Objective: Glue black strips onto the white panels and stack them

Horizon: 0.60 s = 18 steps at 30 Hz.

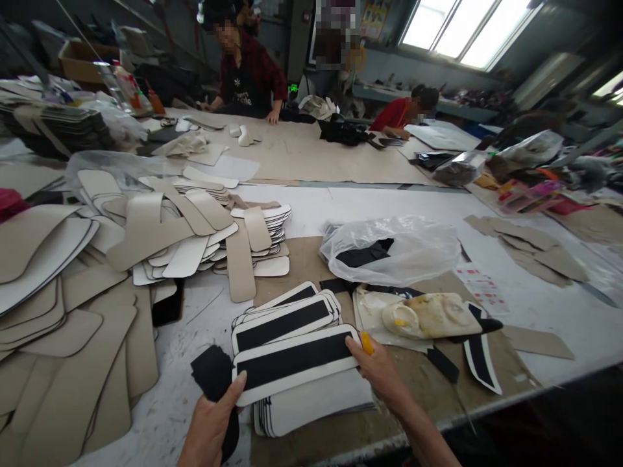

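A white round-cornered panel with a black strip along its middle [296, 364] is held between my two hands, tilted slightly up to the right. My left hand [214, 415] pinches its left end, thumb on top. My right hand [377, 366] grips the right end; something yellow [366, 344] shows at its fingers. Just behind lies a pile of similar panels with black strips [280, 327]. Under the held panel is a stack of plain white panels [316, 403]. Beside my left hand are loose black pieces [213, 371], partly hidden by it.
Beige and white pieces [97, 350] are heaped on the left. A plastic bag with black material [389, 250] lies behind. A stained pale container [433, 316] and a curved panel [481, 363] are on the right. Two people [250, 71] work across the table.
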Each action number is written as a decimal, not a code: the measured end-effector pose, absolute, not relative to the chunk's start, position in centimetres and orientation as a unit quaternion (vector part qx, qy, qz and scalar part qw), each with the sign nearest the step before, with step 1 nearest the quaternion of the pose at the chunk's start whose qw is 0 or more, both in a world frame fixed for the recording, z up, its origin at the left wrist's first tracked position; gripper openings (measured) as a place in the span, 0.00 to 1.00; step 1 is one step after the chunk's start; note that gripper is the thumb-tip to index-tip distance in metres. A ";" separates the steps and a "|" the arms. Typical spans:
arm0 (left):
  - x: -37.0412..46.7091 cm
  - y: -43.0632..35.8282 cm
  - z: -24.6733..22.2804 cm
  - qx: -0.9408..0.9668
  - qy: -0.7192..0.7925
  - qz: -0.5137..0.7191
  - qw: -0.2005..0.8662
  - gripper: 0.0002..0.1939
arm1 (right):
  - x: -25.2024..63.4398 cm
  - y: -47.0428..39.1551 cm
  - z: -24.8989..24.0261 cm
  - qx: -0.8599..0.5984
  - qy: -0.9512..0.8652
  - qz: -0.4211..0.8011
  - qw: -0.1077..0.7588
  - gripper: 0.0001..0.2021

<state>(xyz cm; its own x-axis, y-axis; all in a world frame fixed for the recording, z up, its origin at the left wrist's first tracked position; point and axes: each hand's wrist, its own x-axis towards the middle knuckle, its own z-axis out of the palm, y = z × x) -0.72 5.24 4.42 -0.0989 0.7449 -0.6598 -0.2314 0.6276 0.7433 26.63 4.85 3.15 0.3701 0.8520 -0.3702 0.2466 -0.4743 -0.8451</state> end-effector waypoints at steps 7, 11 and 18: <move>-0.4 5.2 4.7 0.183 0.631 0.406 0.635 0.30 | 26.6 4.4 2.7 -0.720 -0.317 0.492 0.372 0.17; -0.3 5.1 5.0 0.198 0.629 0.421 0.623 0.30 | 26.5 4.4 3.2 -0.719 -0.298 0.503 0.376 0.17; -0.3 5.0 5.5 0.169 0.617 0.453 0.621 0.31 | 25.8 4.4 4.8 -0.717 -0.261 0.536 0.362 0.18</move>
<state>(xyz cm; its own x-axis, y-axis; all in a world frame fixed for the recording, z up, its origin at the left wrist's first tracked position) -0.29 5.00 5.47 -0.1724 0.7705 -0.6137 -0.3539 0.5329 0.7686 25.83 4.42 4.77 0.2905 0.7615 -0.5794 -0.0144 -0.6020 -0.7984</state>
